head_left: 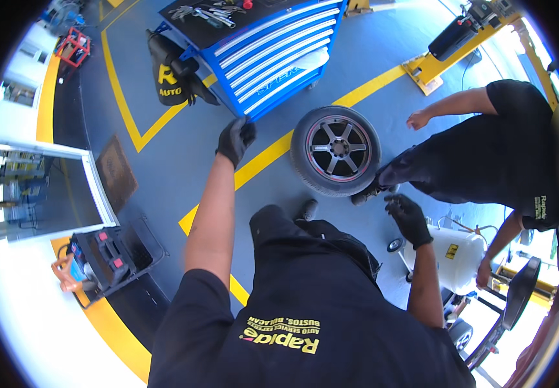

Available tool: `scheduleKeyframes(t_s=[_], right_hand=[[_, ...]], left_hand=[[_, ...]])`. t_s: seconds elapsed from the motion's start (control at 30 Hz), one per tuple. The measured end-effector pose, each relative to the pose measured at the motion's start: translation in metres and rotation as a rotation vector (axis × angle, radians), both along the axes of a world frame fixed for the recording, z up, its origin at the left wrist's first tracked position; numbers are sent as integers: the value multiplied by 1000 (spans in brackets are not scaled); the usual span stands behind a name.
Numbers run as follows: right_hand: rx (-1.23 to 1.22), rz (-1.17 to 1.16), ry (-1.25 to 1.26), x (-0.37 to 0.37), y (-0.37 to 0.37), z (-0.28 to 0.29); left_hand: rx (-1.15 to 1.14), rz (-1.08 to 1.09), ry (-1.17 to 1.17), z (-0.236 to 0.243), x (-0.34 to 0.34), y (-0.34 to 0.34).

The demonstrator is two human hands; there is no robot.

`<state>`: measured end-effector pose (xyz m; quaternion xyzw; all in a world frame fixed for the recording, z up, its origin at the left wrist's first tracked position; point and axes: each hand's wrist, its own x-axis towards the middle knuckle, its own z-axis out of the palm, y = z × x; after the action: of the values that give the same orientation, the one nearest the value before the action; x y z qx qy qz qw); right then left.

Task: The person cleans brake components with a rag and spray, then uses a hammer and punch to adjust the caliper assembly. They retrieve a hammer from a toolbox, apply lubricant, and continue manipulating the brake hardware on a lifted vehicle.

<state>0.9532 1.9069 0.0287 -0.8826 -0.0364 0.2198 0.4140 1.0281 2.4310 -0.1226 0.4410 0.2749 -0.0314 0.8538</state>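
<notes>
well to the left of your left hand, a black utility cart (107, 262) stands by the wall, with a brown doormat (117, 173) between the two. nearer, just beyond that hand and to its left, is a black cover (171, 81) with yellow print. your left hand (236, 141), in a black glove, is raised with its fingers loosely bent, and nothing shows in it. past its fingertips rises a blue tool cabinet (270, 61) with pale-edged drawers; whether you touch its corner, you can't tell from here.

between your hands and farther out, the wheel (336, 150) lies face up on the grey-blue floor, over a yellow line. its tyre is black, with tread showing on the side toward you. the rim is dark grey, six-spoked, with thin red accents round its edge, black gaps between the spokes and a dark hub ringed with holes.

your right hand (409, 220), also black-gloved, hangs apart from the wheel, fingers slightly curled, no object visible in it. to its right are a white tank (454, 258) and a co-worker (512, 145) in dark clothes, one foot just beside the tyre.
</notes>
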Motion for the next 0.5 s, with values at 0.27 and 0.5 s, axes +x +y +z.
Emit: scheduleKeyframes(t_s=[0.27,0.5], right_hand=[[-19,-58,52,123,107,2],[-18,-75,259,164,170,-27]], left_hand=[[-319,316,199,-73,235,51],[-679,703,131,-128,275,80]])
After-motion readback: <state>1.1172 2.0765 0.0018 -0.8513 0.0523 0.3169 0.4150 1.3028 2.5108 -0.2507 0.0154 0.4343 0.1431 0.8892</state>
